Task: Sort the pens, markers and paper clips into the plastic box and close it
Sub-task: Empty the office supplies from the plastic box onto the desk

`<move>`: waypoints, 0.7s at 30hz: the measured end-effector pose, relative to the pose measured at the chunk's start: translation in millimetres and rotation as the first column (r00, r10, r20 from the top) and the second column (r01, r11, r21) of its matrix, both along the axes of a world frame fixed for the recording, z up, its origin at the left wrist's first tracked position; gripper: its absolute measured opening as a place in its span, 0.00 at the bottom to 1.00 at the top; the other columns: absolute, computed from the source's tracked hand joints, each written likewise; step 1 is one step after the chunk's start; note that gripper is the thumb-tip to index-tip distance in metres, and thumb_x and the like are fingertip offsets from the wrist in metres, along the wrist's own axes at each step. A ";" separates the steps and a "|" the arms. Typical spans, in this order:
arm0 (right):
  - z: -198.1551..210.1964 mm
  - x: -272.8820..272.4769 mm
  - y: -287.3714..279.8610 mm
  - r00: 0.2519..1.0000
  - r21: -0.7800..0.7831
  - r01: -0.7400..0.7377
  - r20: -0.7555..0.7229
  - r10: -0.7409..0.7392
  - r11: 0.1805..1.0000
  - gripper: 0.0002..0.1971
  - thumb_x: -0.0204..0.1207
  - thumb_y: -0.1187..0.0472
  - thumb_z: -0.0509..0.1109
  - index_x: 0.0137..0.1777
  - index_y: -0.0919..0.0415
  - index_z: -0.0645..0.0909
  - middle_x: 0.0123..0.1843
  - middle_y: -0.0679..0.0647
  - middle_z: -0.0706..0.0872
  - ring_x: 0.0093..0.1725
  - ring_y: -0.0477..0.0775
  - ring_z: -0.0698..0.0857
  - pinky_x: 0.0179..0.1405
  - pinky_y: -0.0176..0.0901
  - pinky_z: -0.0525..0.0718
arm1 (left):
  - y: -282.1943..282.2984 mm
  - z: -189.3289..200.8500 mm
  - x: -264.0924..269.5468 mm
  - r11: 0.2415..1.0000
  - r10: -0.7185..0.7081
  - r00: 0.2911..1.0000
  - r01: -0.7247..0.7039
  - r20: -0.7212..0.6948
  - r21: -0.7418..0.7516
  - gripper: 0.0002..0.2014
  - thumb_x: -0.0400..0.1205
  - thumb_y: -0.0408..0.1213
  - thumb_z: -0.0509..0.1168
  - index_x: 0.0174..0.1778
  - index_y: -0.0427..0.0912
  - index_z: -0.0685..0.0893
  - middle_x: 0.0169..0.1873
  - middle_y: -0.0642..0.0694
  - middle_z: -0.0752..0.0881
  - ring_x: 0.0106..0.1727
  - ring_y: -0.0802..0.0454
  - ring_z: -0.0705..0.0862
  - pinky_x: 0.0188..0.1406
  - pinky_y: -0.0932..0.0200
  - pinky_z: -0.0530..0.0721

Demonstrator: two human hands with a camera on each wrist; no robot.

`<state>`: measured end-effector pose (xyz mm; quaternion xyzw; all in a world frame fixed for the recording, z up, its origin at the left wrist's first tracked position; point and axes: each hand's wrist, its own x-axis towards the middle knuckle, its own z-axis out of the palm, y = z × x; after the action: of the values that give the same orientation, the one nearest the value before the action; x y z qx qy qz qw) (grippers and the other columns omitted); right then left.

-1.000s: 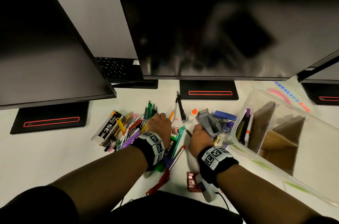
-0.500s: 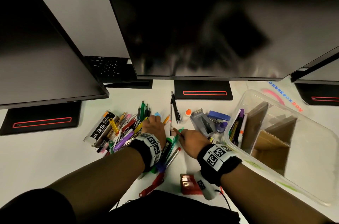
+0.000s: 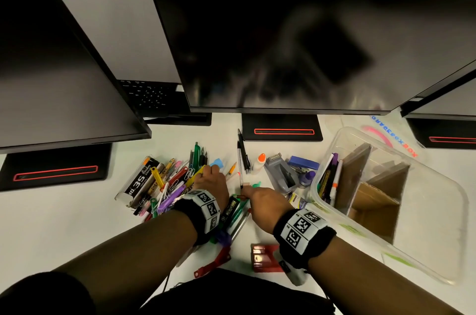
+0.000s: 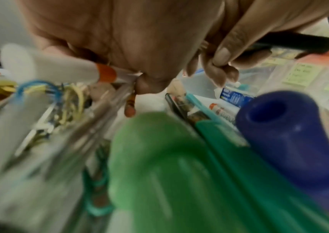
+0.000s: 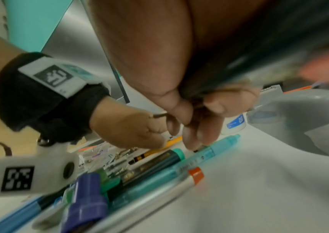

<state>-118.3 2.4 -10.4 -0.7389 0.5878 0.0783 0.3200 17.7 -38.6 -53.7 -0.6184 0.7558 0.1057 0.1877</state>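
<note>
I have both hands down in the pile of pens (image 3: 177, 180) spread over the white desk (image 3: 64, 214). My left hand (image 3: 211, 180) lies palm down on the middle of the heap with its fingers bent over the pens; in the left wrist view a clear pen with an orange band (image 4: 103, 74) and a thin brown stick sit against the palm, but blur keeps me from telling whether the fingers really clamp anything. My right hand (image 3: 265, 201) is just beside it, fingertips together at the near end of a clear stick pen (image 3: 240, 173). The right wrist view shows the fingers (image 5: 191, 124) curled and pinching a thin dark item, while a dark barrel, too blurred to name, lies across the palm. Directly under those fingertips lies a teal pen (image 5: 205, 156), next to a dark marker with a green cap (image 5: 159, 159) and a silver pen with an orange band (image 5: 187, 178).

Coloured paper clips (image 3: 180, 180) are mixed into the left part of the heap. Two black pens (image 3: 243, 149) lie apart, toward the monitor stand (image 3: 280, 129). The clear plastic box (image 3: 438, 211) stands open on my right, split by cardboard dividers; its leftmost compartment already holds several pens and markers (image 3: 331, 178) leaning against a divider. Between the heap and the box sit a glue bottle with an orange tip (image 3: 258, 162), a grey stapler (image 3: 280, 173) and a blue stapler (image 3: 302, 162).
</note>
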 end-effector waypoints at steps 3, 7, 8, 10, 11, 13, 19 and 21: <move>-2.4 -2.2 0.4 1.000 -0.021 -0.019 -0.018 0.019 1.000 0.17 0.78 0.65 0.56 0.66 0.60 0.72 0.58 0.62 0.84 0.57 0.64 0.82 0.53 0.48 0.79 | 0.2 5.5 0.8 0.999 0.045 0.998 -0.045 -0.048 -0.005 0.18 0.84 0.37 0.50 0.68 0.37 0.73 0.68 0.41 0.72 0.69 0.43 0.71 0.62 0.50 0.75; -5.2 -3.8 0.9 0.993 -0.045 -0.093 -0.082 0.089 0.995 0.20 0.75 0.54 0.62 0.65 0.60 0.70 0.57 0.60 0.85 0.55 0.64 0.83 0.47 0.46 0.79 | -9.5 18.8 6.5 0.998 0.059 0.966 -0.060 -0.253 0.005 0.16 0.85 0.41 0.52 0.66 0.37 0.72 0.61 0.39 0.81 0.62 0.42 0.78 0.56 0.50 0.80; -6.3 -2.7 1.5 0.986 -0.036 -0.137 -0.101 0.133 0.990 0.23 0.74 0.52 0.64 0.67 0.60 0.69 0.57 0.60 0.84 0.56 0.64 0.83 0.47 0.46 0.80 | -11.9 22.2 9.4 0.998 0.068 0.943 -0.062 -0.325 0.027 0.16 0.85 0.41 0.52 0.65 0.37 0.71 0.57 0.37 0.83 0.58 0.40 0.81 0.54 0.49 0.82; -9.9 1.3 1.9 0.963 -0.017 -0.241 -0.131 0.237 0.970 0.27 0.70 0.52 0.68 0.68 0.59 0.69 0.58 0.60 0.84 0.56 0.64 0.83 0.50 0.49 0.84 | -15.3 29.8 14.0 0.990 0.135 0.871 -0.102 -0.472 0.093 0.14 0.86 0.40 0.52 0.62 0.36 0.71 0.50 0.36 0.85 0.50 0.39 0.85 0.50 0.46 0.85; -11.8 3.8 1.4 0.951 -0.013 -0.282 -0.138 0.278 0.959 0.27 0.69 0.53 0.70 0.67 0.58 0.70 0.57 0.60 0.85 0.55 0.64 0.84 0.50 0.51 0.85 | -16.6 32.6 15.6 0.986 0.165 0.837 -0.118 -0.522 0.121 0.13 0.86 0.39 0.52 0.60 0.35 0.71 0.46 0.37 0.85 0.46 0.40 0.85 0.47 0.47 0.85; -14.9 7.2 -0.3 0.935 -0.024 -0.327 -0.154 0.320 0.945 0.26 0.68 0.56 0.71 0.66 0.59 0.71 0.56 0.61 0.85 0.54 0.65 0.84 0.49 0.54 0.86 | -19.9 35.6 17.1 0.978 0.203 0.785 -0.138 -0.585 0.155 0.11 0.86 0.38 0.51 0.59 0.35 0.71 0.38 0.44 0.83 0.40 0.45 0.83 0.41 0.51 0.81; -15.6 4.2 1.8 0.911 -0.022 -0.366 -0.213 0.353 0.930 0.19 0.72 0.61 0.68 0.62 0.64 0.74 0.58 0.62 0.84 0.56 0.65 0.83 0.51 0.53 0.83 | -24.2 37.4 23.1 0.953 0.302 0.673 -0.193 -0.675 0.235 0.08 0.86 0.37 0.51 0.55 0.39 0.70 0.37 0.43 0.81 0.37 0.45 0.81 0.34 0.52 0.81; -17.0 0.7 3.3 0.905 -0.001 -0.367 -0.233 0.356 0.930 0.18 0.73 0.60 0.67 0.62 0.63 0.75 0.58 0.61 0.84 0.57 0.64 0.82 0.52 0.53 0.82 | -21.1 38.6 22.2 0.945 0.325 0.662 -0.191 -0.676 0.267 0.07 0.86 0.37 0.51 0.56 0.41 0.71 0.37 0.45 0.80 0.37 0.47 0.81 0.34 0.54 0.82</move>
<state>-117.6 5.6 -27.4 -0.8279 0.4753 0.2077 0.2133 39.8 -59.7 -15.1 -0.6115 0.6613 0.4266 -0.0827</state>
